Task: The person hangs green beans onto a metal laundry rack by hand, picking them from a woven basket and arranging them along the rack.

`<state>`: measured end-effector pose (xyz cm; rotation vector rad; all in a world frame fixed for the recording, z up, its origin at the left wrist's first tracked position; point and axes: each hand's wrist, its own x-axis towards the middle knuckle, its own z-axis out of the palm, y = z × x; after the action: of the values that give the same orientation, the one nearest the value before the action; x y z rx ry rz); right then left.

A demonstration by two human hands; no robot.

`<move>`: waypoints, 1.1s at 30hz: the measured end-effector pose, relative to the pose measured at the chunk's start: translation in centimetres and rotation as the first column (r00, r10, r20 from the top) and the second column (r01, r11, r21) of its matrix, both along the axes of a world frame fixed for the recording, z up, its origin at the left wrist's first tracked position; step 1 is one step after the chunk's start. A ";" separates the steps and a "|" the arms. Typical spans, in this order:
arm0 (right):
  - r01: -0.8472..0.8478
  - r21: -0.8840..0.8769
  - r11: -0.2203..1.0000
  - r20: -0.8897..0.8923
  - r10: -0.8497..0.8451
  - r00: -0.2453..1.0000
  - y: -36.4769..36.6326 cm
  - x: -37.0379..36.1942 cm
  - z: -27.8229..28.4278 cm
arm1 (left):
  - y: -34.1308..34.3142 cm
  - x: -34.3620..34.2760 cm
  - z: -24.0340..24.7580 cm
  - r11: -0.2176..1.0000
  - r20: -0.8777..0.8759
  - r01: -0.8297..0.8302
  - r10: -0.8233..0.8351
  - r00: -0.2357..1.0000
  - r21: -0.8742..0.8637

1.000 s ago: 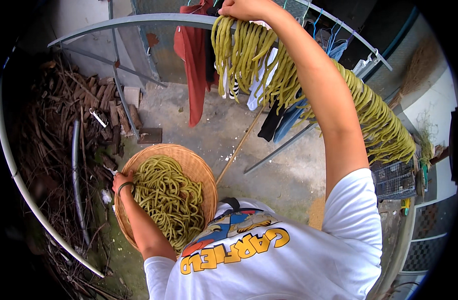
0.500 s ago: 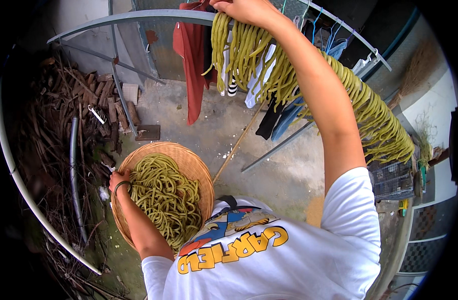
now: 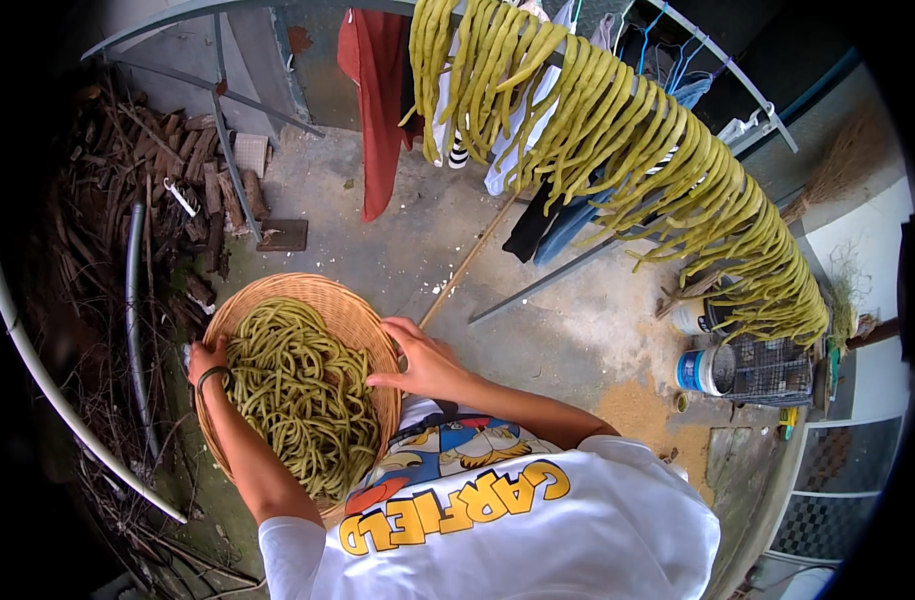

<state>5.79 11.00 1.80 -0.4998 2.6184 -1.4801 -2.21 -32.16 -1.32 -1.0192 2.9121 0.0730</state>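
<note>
A round wicker basket (image 3: pixel 239 298) filled with long green beans (image 3: pixel 302 395) rests close against my body, left of centre. My left hand (image 3: pixel 207 362), with a dark band at the wrist, is closed on its left rim. Over the right rim of the basket reaches my right hand (image 3: pixel 417 360), thumb and fingers apart and no beans between them. The thumb points inward toward the pile. Many more long beans (image 3: pixel 667 150) hang draped in a dense row along a curved metal rail (image 3: pixel 167 18) ahead and to the right.
Clothes on hangers, including a red garment (image 3: pixel 372 110), hang behind the beans. Firewood (image 3: pixel 192 150) and twigs are heaped at left by a pale pipe (image 3: pixel 47 385). A stick (image 3: pixel 469 262) lies on the concrete floor. A paint bucket (image 3: pixel 705 370) and a wire cage (image 3: pixel 772 370) stand at right.
My right hand has left the hanging beans at the rail and come down to the right rim of the basket. My left hand still holds the basket. The view has shifted slightly.
</note>
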 end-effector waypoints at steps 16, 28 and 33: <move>-0.454 -0.458 0.764 0.502 0.644 0.577 -7.8 3.6 -9.9 | -13.3 24.4 -1.5 0.946 -0.114 -0.280 0.300 0.947 0.160; -0.726 -0.361 0.586 0.494 0.780 0.384 -14.7 4.8 -8.7 | -12.7 38.7 -1.8 0.809 -0.113 -0.579 0.587 0.801 0.101; -0.689 -0.446 0.571 0.542 0.785 0.299 -17.8 4.7 -9.2 | -14.5 41.2 -3.9 0.775 -0.135 -0.601 0.628 0.766 0.194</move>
<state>10.45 -6.76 -7.44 -0.8141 1.3277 -1.1378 38.96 -46.61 -5.21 -1.9945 2.5204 0.4190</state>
